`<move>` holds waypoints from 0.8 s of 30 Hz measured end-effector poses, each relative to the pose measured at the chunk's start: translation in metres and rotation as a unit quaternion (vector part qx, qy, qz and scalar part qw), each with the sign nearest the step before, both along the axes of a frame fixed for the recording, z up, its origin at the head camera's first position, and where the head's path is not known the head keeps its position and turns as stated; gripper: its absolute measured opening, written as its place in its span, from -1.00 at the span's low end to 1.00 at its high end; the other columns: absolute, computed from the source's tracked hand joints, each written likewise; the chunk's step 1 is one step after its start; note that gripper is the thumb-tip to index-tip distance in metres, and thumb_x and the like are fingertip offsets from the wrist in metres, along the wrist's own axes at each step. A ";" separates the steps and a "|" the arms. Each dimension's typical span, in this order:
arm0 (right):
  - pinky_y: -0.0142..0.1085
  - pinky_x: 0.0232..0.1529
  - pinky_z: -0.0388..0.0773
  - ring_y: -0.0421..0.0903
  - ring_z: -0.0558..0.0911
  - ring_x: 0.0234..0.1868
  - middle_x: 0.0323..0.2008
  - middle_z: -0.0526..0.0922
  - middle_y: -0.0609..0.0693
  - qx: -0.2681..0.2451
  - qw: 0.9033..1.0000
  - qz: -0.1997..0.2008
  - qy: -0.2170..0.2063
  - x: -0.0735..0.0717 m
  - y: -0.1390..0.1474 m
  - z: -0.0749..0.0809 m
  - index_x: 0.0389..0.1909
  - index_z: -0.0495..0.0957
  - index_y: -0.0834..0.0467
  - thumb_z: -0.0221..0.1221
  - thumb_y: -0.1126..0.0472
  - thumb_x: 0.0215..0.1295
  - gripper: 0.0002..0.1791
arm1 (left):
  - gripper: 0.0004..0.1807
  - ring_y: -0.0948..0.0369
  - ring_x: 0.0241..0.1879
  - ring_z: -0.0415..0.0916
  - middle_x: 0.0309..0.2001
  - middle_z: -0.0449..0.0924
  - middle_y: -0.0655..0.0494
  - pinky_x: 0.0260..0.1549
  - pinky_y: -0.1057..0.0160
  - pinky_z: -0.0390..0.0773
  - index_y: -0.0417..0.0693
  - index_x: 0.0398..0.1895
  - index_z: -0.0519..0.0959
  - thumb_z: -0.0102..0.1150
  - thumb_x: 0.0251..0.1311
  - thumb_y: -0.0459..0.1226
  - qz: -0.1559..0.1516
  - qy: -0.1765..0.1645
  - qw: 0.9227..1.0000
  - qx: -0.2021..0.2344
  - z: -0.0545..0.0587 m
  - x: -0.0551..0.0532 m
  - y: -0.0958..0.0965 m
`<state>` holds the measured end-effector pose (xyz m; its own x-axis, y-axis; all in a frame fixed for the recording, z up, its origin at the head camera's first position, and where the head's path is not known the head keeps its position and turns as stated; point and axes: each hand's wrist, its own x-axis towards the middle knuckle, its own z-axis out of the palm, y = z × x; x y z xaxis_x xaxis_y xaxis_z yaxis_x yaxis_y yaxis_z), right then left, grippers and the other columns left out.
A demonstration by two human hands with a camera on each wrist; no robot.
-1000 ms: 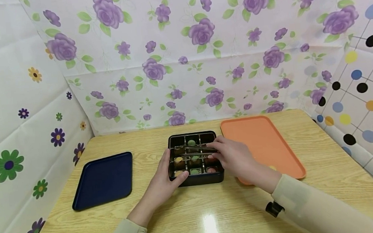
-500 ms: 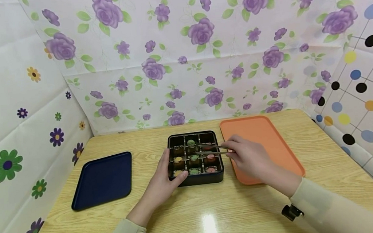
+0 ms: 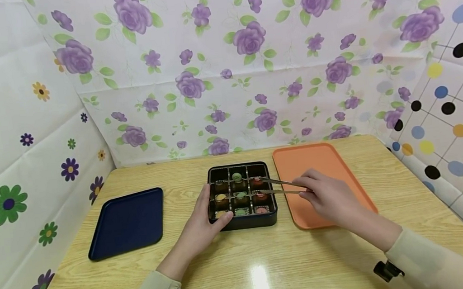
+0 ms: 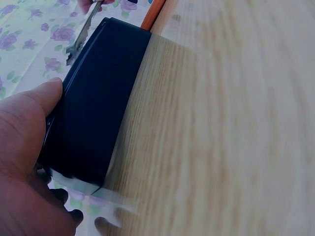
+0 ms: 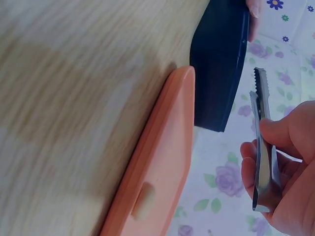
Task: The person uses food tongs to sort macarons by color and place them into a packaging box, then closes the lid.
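Metal tongs (image 5: 269, 192) sit clamped in the right hand (image 3: 331, 196) above an orange tray (image 3: 310, 158); straight-fingered left hand (image 3: 200, 220) touches the black box (image 3: 246, 222).

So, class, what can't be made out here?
Head: pale piece on the orange tray, hidden by the right hand; near-left yellow piece, partly covered by left thumb.
Left wrist: inside of the black box, hidden by its side.
Right wrist: most of the left hand, cut off by the top edge.
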<state>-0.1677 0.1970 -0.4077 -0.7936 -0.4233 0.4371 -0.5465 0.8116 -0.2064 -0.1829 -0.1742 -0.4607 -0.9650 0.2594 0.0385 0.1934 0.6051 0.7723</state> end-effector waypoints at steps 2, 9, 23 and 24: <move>-0.32 -0.45 0.53 -0.21 0.62 -0.35 -0.01 0.67 -0.05 -0.003 1.000 0.001 0.001 0.002 0.005 -0.001 0.17 0.77 0.10 0.46 0.32 0.46 -0.69 | 0.25 -0.19 0.72 -0.04 0.83 -0.38 0.07 0.53 -0.42 0.22 0.25 0.87 -0.36 0.33 0.50 0.25 0.000 -0.002 1.000 0.002 0.000 0.000 0.000; -0.28 -0.35 0.67 -0.20 0.72 -0.24 -0.02 0.69 -0.08 -0.016 1.000 -0.003 0.011 0.011 0.023 -0.004 0.16 0.78 0.10 0.47 0.37 0.43 -0.67 | 0.24 -0.18 0.73 -0.07 0.83 -0.37 0.06 0.55 -0.42 0.19 0.30 0.86 -0.38 0.35 0.50 0.22 -0.003 -0.004 1.000 0.006 0.000 0.000 0.000; -0.38 -0.51 0.52 -0.21 0.70 -0.26 0.00 0.68 -0.13 -0.014 1.000 -0.023 0.002 0.023 0.065 -0.006 0.17 0.77 0.06 0.49 0.37 0.40 -0.63 | 0.23 -0.20 0.72 -0.04 0.83 -0.36 0.03 0.54 -0.43 0.20 0.24 0.87 -0.34 0.35 0.51 0.20 -0.004 -0.003 1.000 0.008 0.002 0.002 0.001; -0.38 -0.52 0.51 -0.21 0.70 -0.26 0.00 0.69 -0.13 -0.011 1.000 -0.025 0.004 0.024 0.068 -0.006 0.16 0.77 0.06 0.50 0.37 0.39 -0.63 | 0.23 -0.20 0.72 -0.04 0.83 -0.36 0.03 0.54 -0.43 0.21 0.24 0.87 -0.34 0.35 0.52 0.20 -0.004 -0.003 1.000 0.008 0.003 0.002 0.001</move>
